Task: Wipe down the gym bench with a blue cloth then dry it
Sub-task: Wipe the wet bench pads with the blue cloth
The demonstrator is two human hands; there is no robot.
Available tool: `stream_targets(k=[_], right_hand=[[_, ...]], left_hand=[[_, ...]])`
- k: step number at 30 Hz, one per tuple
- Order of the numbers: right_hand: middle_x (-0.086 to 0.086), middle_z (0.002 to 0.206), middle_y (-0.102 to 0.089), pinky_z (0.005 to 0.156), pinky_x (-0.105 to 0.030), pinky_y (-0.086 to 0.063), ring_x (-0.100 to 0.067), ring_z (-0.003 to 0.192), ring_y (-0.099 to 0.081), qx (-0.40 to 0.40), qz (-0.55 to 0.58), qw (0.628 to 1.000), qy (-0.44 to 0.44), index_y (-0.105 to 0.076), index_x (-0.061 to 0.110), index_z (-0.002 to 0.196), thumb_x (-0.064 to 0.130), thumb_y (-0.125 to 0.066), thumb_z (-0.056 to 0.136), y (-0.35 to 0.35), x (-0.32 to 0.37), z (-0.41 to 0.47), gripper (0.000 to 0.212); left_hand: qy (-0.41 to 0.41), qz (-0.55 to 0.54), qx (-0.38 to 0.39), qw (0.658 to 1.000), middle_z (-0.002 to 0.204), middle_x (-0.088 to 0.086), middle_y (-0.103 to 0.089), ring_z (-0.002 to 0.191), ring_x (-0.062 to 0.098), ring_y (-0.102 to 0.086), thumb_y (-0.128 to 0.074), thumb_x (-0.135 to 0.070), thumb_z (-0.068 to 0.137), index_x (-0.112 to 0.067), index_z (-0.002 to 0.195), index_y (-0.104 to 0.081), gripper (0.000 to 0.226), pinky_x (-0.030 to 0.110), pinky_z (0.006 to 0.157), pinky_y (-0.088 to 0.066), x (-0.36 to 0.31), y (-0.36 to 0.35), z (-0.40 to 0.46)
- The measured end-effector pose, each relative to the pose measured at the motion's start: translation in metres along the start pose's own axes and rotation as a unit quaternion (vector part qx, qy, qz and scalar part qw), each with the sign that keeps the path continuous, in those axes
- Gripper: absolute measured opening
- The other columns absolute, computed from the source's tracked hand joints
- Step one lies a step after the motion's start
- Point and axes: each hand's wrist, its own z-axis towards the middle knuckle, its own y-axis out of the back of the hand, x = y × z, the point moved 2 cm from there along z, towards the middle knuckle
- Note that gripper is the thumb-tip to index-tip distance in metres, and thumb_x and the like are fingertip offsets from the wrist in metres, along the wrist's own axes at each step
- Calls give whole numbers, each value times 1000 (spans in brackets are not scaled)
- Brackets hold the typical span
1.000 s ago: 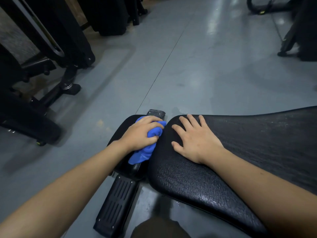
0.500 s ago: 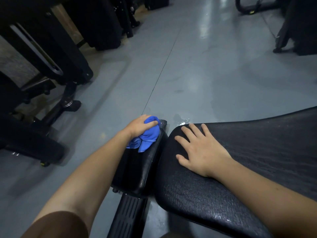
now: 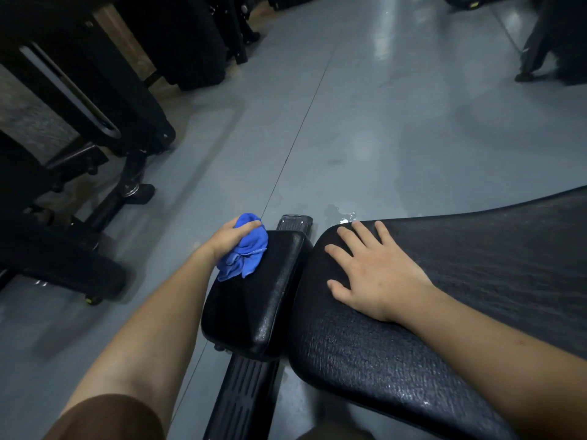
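The black gym bench has a small seat pad (image 3: 254,300) and a long textured back pad (image 3: 476,281) to its right. My left hand (image 3: 227,238) grips a crumpled blue cloth (image 3: 246,255) and presses it on the far left corner of the small pad. My right hand (image 3: 371,268) lies flat with fingers spread on the near end of the long pad, holding nothing. Wet sheen shows on the long pad's front edge.
The bench's black ribbed frame rail (image 3: 241,395) runs under the small pad towards me. Black gym machines (image 3: 95,128) stand at left, with more equipment feet (image 3: 533,58) at far right. A small puddle (image 3: 343,217) marks the grey floor beyond the bench.
My left hand has slid the blue cloth from the gap between the pads out to the small pad's far left corner. My right hand has stayed flat on the long pad.
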Motion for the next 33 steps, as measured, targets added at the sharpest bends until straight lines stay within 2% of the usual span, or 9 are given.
stream_targets(k=[2, 4, 7, 12, 15, 19, 25, 29, 33], right_hand=[[-12, 165, -16, 123, -58, -5, -35, 154, -7, 3, 0, 1000, -1, -25, 25, 156, 63, 3, 81, 0, 0, -1, 89], [-12, 165, -17, 122, -59, -5, -35, 154, -7, 4, -2, 1000, -2, -26, 25, 156, 63, 2, 82, 0, -1, -1, 89], [-12, 165, -18, 122, -59, -6, -35, 153, -8, 5, -4, 1000, 0, -27, 25, 156, 64, 4, 80, 1, 0, 0, 91], [-12, 165, -18, 122, -58, -7, -34, 153, -9, 11, -13, 1000, 0, -26, 26, 156, 65, 5, 79, 2, 0, 0, 91], [-11, 165, -18, 122, -58, -7, -34, 153, -9, 11, -15, 1000, -3, -26, 26, 156, 65, 6, 79, 3, 0, 0, 92], [-11, 166, -16, 122, -58, -7, -33, 153, -7, 15, -22, 1000, -5, -22, 27, 157, 66, 7, 79, 2, 1, 0, 91], [-10, 164, -18, 122, -58, -8, -33, 152, -9, 10, -23, 1000, -7, -24, 27, 155, 66, 3, 82, 0, 0, 1, 87], [-10, 163, -20, 122, -58, -9, -33, 152, -11, 6, -25, 1000, -6, -25, 28, 155, 66, 2, 82, 0, 0, 2, 87], [-9, 162, -22, 122, -57, -10, -32, 151, -13, 6, -25, 1000, -9, -26, 28, 154, 66, 0, 83, 0, 0, 1, 85]], left_hand=[[12, -32, -11, 999, 110, 6, -75, 110, 26, -69, -71, -62, 75, -26, 111, -71, 51, 46, 107, -48, 6, 1, -7], [21, -53, -30, 998, 110, 5, -75, 110, 26, -69, -71, -58, 79, -26, 114, -70, 48, 40, 102, -51, 14, 3, -18], [37, -63, -60, 996, 114, 3, -74, 106, 19, -70, -66, -54, 88, -33, 117, -67, 36, 33, 96, -52, 28, 5, -43], [56, -93, -106, 988, 109, -5, -72, 101, 10, -68, -64, -47, 94, -31, 119, -62, 30, 23, 83, -51, 47, 0, -97], [67, -104, -124, 984, 108, -2, -75, 103, 15, -71, -66, -47, 93, -29, 118, -65, 31, 31, 91, -53, 66, -2, -130], [83, -112, -145, 980, 104, 0, -76, 99, 16, -72, -62, -45, 96, -27, 116, -66, 27, 32, 90, -54, 85, -5, -153], [103, -109, -140, 979, 101, 5, -77, 101, 26, -72, -66, -45, 90, -26, 103, -72, 25, 43, 96, -55, 82, 4, -129], [95, -137, -160, 973, 100, 7, -77, 101, 29, -72, -66, -43, 88, -28, 96, -73, 18, 42, 93, -56, 77, 2, -115], [84, -147, -213, 962, 100, 4, -76, 98, 24, -72, -67, -46, 88, -26, 101, -71, 24, 41, 93, -56, 83, -8, -132]])
